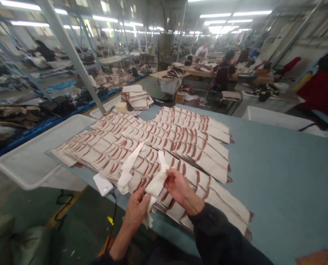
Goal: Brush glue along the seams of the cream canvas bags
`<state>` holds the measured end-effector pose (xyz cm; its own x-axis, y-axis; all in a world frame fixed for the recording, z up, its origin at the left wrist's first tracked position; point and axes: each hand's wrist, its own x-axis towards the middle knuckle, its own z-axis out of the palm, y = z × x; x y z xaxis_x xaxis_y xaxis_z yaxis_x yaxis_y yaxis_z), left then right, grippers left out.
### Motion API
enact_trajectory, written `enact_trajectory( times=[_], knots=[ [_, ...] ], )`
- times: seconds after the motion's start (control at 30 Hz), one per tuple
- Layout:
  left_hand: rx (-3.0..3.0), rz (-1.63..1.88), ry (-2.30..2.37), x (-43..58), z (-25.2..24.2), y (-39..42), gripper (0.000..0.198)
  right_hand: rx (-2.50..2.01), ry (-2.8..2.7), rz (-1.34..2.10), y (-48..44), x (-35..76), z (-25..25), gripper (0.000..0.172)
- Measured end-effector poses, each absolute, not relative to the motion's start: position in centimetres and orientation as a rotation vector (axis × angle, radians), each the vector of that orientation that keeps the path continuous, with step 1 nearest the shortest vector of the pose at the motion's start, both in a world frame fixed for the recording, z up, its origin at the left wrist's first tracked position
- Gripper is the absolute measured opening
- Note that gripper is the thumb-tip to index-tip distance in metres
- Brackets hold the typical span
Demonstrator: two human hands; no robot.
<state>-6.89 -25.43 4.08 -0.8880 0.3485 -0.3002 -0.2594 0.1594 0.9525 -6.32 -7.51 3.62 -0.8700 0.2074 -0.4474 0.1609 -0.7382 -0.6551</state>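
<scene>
Between my two hands is a cream-white fabric strip (156,184), held over the near edge of the table. My left hand (136,209) pinches its lower left end, and a loose tail hangs below the fingers. On the strip's right side, the fingers of my right hand (179,187) are closed on the cloth. Another white fabric strip (129,165) lies loosely to the left, on top of the overlapping rows of cream fabric pieces (186,147) with brown edges. These rows spread across the blue-green table (269,173).
A white power bank (103,184) with a black cable sits at the table's near left edge. White plastic bins (42,147) stand at the left and far right. A stack of cream pieces (136,96) rests at the back. A seated person (224,71) is beyond.
</scene>
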Motion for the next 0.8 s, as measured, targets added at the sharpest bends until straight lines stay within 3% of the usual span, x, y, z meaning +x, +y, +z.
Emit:
enact_trajectory(
  times=[0.43,0.8],
  knots=[
    [-0.092,1.696,1.943,-13.0,-2.3,-24.6,0.030,-0.866,-1.426,2.554,-6.3,-13.1,-2.8,0.026],
    [-0.177,1.602,2.017,-14.6,-4.7,-25.3,0.039,-1.044,-1.829,2.399,-6.4,-16.8,-6.3,0.027]
  ],
)
